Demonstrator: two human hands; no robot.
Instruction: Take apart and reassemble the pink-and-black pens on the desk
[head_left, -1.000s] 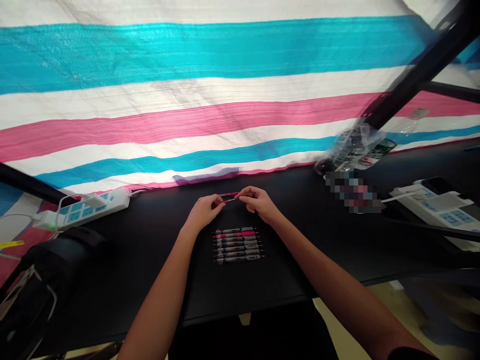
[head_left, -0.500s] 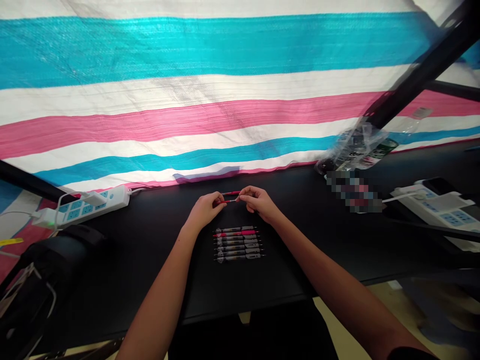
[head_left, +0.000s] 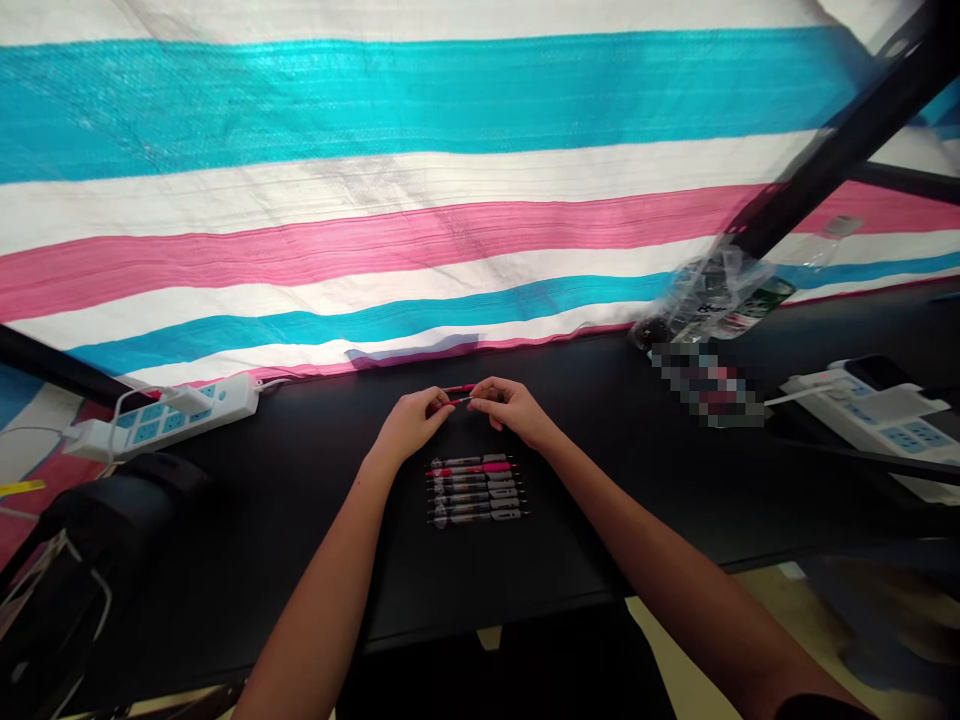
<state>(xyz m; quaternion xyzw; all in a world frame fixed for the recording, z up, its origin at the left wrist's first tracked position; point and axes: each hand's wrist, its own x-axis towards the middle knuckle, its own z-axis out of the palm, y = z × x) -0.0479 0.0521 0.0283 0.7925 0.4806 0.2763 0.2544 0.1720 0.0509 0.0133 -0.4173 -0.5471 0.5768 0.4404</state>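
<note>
My left hand [head_left: 420,412] is closed round a red pen piece [head_left: 445,404], its end showing between thumb and fingers. My right hand [head_left: 508,408] pinches the thin pale tip [head_left: 465,400] in line with it; whether the tip is a refill or another part is too small to tell. Just behind the fingers lies another red and dark pen piece [head_left: 459,388], partly hidden by both hands. Closer to me, several clear and grey pens [head_left: 472,497] lie side by side in a row, with one red pen [head_left: 472,468] among them.
A white power strip [head_left: 180,415] with plugs stands at the left, beside a black bag-like item [head_left: 150,490]. On the right are a clear plastic bag [head_left: 712,290], a blurred-out item [head_left: 709,385] and another power strip [head_left: 892,410]. Striped sheeting [head_left: 450,230] hangs behind the black table [head_left: 300,420].
My right hand has shifted slightly left, toward my left hand, and the gap between the fingertips is smaller. The row of pens has stayed put.
</note>
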